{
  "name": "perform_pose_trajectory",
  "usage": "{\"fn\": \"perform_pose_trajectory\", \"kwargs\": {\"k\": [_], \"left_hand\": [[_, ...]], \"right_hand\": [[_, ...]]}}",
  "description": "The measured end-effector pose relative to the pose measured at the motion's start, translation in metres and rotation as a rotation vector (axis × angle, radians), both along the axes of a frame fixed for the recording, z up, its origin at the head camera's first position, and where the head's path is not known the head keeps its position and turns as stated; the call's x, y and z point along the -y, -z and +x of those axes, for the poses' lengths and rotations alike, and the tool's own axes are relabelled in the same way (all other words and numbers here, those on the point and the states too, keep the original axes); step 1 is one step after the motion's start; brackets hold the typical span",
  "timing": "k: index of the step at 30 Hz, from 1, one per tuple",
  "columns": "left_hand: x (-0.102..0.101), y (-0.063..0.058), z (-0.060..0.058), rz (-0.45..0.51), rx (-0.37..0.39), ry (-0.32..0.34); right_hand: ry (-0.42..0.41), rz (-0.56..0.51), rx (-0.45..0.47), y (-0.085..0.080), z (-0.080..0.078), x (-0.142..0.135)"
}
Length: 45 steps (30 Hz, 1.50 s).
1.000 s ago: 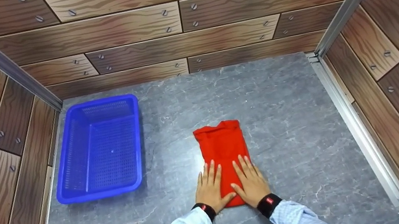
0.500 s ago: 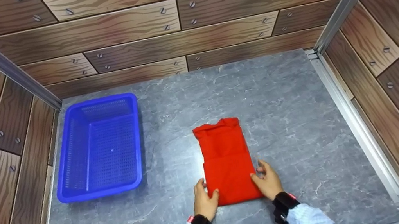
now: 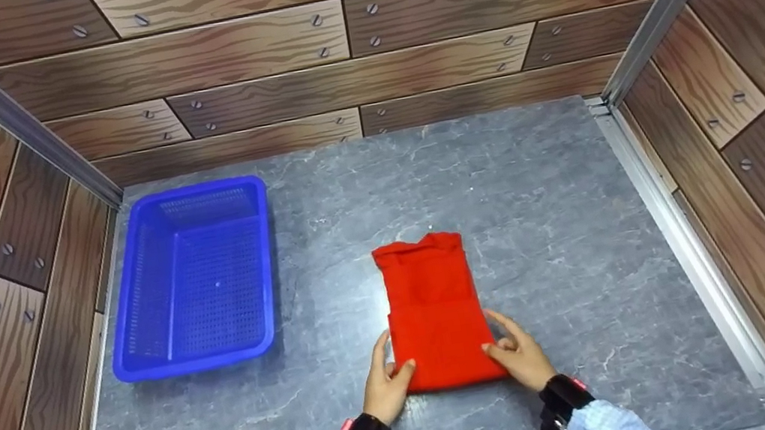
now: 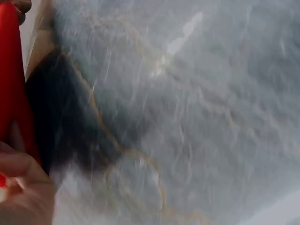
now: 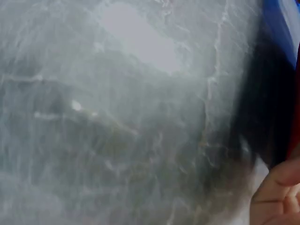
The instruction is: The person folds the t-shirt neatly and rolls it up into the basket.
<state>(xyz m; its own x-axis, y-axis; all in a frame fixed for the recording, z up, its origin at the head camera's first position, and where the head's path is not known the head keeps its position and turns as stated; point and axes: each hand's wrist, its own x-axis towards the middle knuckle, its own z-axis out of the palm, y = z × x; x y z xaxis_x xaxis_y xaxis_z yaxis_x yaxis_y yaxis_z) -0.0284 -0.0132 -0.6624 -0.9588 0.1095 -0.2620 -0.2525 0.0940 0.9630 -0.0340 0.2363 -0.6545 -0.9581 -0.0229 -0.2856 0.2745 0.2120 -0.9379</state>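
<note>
A red folded garment (image 3: 439, 328) lies flat in the middle front of the head view, its near half doubled over into a thicker layer. At its near left edge my left hand (image 3: 382, 388) pinches the cloth, thumb on top and fingers at the side and beneath. My right hand (image 3: 524, 359) grips the near right edge the same way. In the left wrist view the red cloth (image 4: 11, 84) hangs over the left hand (image 4: 27, 190). Only a dark red strip shows beside the right hand (image 5: 277, 197) in the right wrist view.
A blue perforated plastic basket (image 3: 267, 278) stands at the left on the grey marbled surface (image 3: 550, 220), with nothing inside. Wood-patterned panels (image 3: 251, 49) enclose the left, back and right sides, with a metal rail (image 3: 692, 260) along the right edge.
Both hands were lying flat on the garment's near half. They have slid outward to its side edges and now pinch it there. The basket stays in place.
</note>
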Motion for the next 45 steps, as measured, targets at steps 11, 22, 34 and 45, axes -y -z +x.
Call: {"fn": "perform_pose_trajectory", "kwargs": {"k": [11,22,34,45], "left_hand": [[0.002,-0.018,-0.005,-0.302,-0.366,0.224],[-0.001,-0.034,-0.023,-0.483,-0.532,0.089],[0.015,-0.019,-0.016,-0.371,-0.474,0.125],[0.029,0.009,-0.059,-0.487,-0.631,0.239]], "right_hand": [[-0.066,-0.087,-0.037,-0.046,0.002,0.002],[-0.097,0.271,-0.364,-0.004,-0.011,0.001],[-0.364,0.343,-0.577,0.015,-0.029,-0.003],[-0.316,0.208,-0.42,-0.003,-0.04,0.004]]}}
